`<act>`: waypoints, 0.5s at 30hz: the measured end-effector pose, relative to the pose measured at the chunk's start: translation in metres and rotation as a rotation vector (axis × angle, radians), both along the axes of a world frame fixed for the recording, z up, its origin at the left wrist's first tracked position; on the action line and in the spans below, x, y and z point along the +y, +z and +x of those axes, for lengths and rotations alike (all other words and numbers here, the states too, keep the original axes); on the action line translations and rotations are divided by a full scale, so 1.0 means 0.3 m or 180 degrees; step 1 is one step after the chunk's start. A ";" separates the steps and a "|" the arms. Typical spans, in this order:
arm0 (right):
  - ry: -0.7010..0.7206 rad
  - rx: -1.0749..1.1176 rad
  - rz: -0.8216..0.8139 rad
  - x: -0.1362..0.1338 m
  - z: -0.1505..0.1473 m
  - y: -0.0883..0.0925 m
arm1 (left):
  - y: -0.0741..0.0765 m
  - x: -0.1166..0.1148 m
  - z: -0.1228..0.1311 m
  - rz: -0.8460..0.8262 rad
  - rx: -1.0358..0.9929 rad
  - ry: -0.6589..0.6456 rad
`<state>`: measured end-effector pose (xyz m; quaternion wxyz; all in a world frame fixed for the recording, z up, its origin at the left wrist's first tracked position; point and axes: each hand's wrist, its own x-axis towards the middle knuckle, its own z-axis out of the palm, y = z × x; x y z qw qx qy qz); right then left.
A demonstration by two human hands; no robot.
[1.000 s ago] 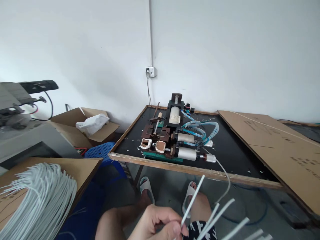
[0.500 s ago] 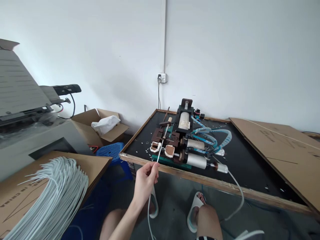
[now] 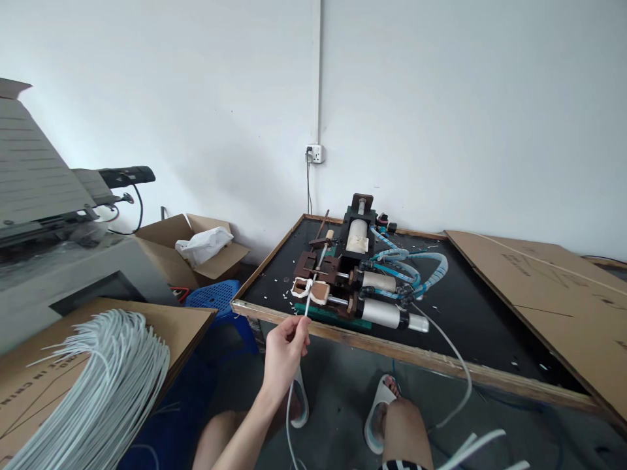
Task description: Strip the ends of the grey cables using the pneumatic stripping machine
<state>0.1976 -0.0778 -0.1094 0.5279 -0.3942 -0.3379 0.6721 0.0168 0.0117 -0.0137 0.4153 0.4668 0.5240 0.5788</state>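
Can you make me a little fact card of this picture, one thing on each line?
Left hand: pinching a white wire
Right hand: out of view
Machine: on the black table, the wire leading into it
Wire bundle: on cardboard, at the picture's left
Stool: blue
Box: open, white bag in it

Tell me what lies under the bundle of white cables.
Printed cardboard shows on both sides of the bundle of white cables; whatever is directly beneath is covered.
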 end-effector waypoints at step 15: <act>-0.0257 -0.0398 0.0302 0.111 0.025 -0.046 | -0.034 0.021 -0.038 0.0128 0.0198 -0.0185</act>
